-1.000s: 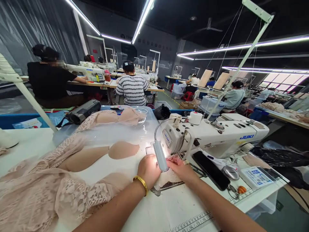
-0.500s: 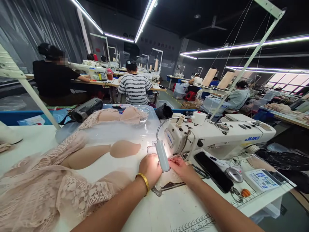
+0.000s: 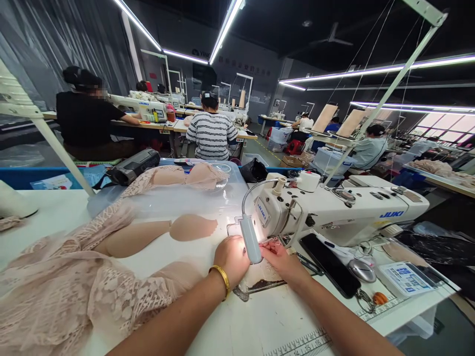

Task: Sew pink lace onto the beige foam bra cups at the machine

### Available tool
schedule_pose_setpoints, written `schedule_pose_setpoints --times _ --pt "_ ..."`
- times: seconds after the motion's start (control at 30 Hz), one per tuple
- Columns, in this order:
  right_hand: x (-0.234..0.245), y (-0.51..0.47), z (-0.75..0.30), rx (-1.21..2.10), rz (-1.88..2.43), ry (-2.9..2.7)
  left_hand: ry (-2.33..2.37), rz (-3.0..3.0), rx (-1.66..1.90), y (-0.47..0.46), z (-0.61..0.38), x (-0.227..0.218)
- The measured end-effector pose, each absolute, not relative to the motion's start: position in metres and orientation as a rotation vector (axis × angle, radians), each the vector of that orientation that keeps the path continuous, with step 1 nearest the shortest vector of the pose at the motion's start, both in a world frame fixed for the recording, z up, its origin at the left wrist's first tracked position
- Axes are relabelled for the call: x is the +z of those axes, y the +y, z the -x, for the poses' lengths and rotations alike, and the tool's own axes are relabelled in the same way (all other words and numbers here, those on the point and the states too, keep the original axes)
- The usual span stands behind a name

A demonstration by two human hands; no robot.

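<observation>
My left hand (image 3: 232, 259), with a gold bangle at the wrist, rests at the needle area of a white sewing machine (image 3: 345, 207). Its fingers are hidden behind a grey gooseneck lamp (image 3: 251, 241). Close on the other side of the lamp, my right hand (image 3: 280, 259) has thumb and fingers pinched together. A small piece of beige lace fabric (image 3: 269, 273) shows beneath it and seems to be in the pinch. Left of the hands lie a beige moulded bra cup (image 3: 191, 227) and a heap of beige lace garments (image 3: 115, 296).
A black phone (image 3: 330, 264), a computer mouse (image 3: 361, 270), keys (image 3: 365, 300) and a blue-white box (image 3: 406, 277) lie on the right. A clear plastic bin (image 3: 233, 173) stands behind the cups. Printed rulers (image 3: 304, 343) mark the front. Co-workers sit at machines beyond.
The camera view has shifted very slightly, so the surroundings appear a little further right. Both hands keep nearly the same place and pose beside the lamp.
</observation>
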State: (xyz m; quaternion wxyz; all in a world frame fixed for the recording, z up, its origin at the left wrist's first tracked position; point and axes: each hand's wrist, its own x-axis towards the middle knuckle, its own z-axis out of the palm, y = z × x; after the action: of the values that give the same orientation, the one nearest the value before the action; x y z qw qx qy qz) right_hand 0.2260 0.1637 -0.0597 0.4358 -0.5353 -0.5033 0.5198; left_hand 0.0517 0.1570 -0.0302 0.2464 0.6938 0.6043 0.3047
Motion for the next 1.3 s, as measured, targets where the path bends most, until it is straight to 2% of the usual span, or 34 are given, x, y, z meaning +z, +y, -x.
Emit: schedule_pose_setpoints --times 1.3 --pt "-0.05 0.161 -0.224 1.263 1.375 -1.21 1.663 -2.001 0.897 0.158 -0.053 -0.035"
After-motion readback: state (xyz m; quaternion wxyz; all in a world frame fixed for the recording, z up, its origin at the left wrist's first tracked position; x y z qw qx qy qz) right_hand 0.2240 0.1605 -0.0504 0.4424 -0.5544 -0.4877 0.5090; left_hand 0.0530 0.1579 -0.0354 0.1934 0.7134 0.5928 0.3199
